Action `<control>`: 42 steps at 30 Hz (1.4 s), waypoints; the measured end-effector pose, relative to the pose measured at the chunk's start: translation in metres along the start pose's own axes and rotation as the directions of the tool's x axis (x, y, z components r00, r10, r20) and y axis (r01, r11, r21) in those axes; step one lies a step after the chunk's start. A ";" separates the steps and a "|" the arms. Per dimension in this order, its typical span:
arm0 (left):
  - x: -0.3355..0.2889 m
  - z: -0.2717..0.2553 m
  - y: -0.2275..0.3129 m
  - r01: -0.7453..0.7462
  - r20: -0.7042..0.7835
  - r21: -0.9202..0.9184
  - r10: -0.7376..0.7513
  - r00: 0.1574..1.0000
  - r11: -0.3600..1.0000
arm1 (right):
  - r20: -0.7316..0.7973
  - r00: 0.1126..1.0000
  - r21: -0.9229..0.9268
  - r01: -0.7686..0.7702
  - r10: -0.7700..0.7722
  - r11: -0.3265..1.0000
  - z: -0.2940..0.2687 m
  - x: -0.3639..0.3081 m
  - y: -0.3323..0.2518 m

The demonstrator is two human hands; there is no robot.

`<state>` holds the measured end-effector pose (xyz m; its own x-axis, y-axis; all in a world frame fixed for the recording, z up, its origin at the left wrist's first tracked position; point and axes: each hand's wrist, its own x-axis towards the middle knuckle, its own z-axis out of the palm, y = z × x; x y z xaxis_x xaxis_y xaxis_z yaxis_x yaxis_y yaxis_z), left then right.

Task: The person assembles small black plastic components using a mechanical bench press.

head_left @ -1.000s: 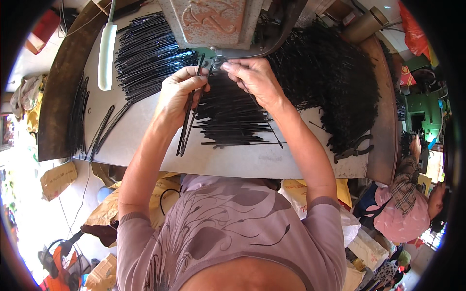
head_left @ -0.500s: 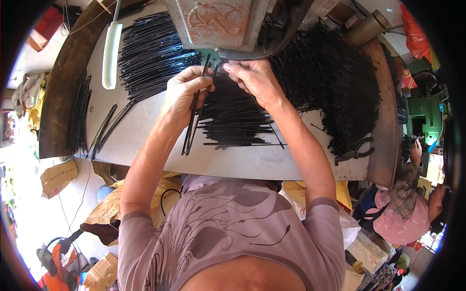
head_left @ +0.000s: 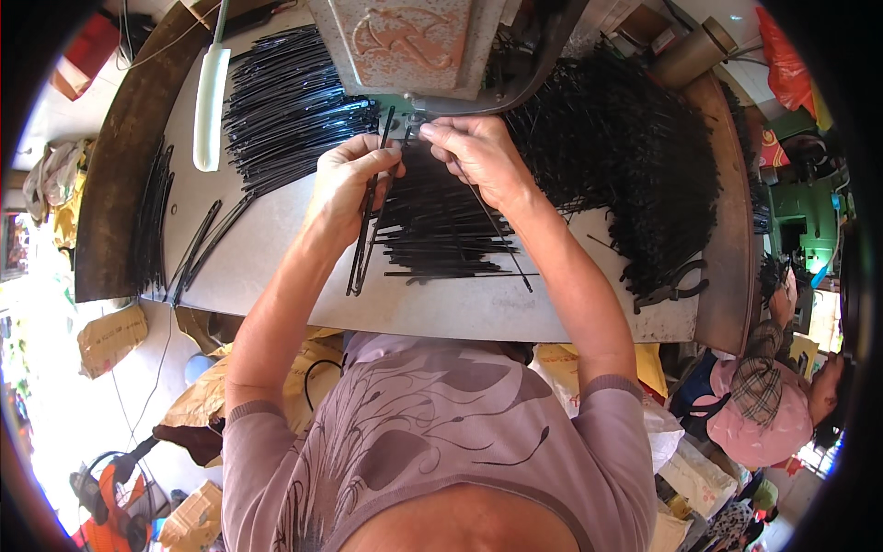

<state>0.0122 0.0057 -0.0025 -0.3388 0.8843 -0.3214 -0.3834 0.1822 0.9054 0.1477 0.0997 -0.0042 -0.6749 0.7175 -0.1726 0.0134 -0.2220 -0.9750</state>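
My left hand (head_left: 351, 177) is closed around a pair of long thin black ribs (head_left: 361, 250), like umbrella ribs. They stand lengthwise, their upper ends near the foot of the grey machine head (head_left: 405, 46). Close beside it, my right hand (head_left: 483, 161) pinches with thumb and fingers just below the machine. A thin black rod (head_left: 504, 244) runs from under its palm down to the right. What its fingertips hold is too small to make out. Beneath both hands lies a stack of black ribs (head_left: 441, 225) on the pale metal table (head_left: 303, 267).
Bundles of black ribs (head_left: 285, 101) lie left, and a large tangled heap of rods (head_left: 635, 147) lies right. Pliers (head_left: 676, 283) rest near the right rim. A white lamp (head_left: 212, 110) hangs at the left. Another person in a pink hat (head_left: 759, 423) works at the far right.
My left hand and its ribs have shifted slightly left. The rod under my right palm has swung a little left at its lower end. Its grip looks the same.
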 end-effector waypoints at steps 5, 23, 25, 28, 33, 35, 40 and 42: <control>-0.005 -0.010 0.002 0.018 0.085 0.117 -0.028 0.996 0.993 | 0.003 0.994 0.062 -0.108 0.108 0.992 -0.001 -0.012 -0.002; 0.001 0.014 -0.017 -0.072 -0.028 -0.042 0.071 0.997 0.997 | -0.104 0.994 0.131 0.047 -0.033 0.990 0.020 -0.005 0.007; 0.002 0.017 -0.015 -0.090 -0.045 -0.046 0.088 0.995 0.995 | -0.100 0.995 0.138 0.040 -0.027 0.990 0.020 -0.003 0.006; 0.004 0.018 -0.014 -0.115 -0.065 -0.052 0.111 0.992 0.992 | -0.100 0.995 0.140 0.023 -0.009 0.990 0.021 -0.004 0.004; 0.001 0.019 -0.014 -0.117 -0.088 -0.069 0.111 0.990 0.991 | -0.118 0.993 0.142 0.020 -0.004 0.990 0.024 -0.006 0.006; 0.001 0.018 -0.015 -0.130 -0.086 -0.058 0.125 0.988 0.990 | -0.112 0.993 0.128 0.051 -0.037 0.991 0.023 -0.007 0.008; 0.003 0.019 -0.015 -0.102 -0.096 -0.062 0.096 0.991 0.993 | -0.113 0.993 0.127 0.034 -0.020 0.991 0.022 -0.003 0.009; 0.005 0.020 -0.015 -0.091 -0.104 -0.059 0.084 0.991 0.994 | -0.118 0.993 0.120 0.022 -0.008 0.993 0.021 -0.002 0.009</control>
<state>0.0330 0.0158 -0.0117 -0.4577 0.8468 -0.2711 -0.4009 0.0756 0.9130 0.1339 0.0823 -0.0099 -0.5831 0.7922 -0.1803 -0.0901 -0.2837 -0.9547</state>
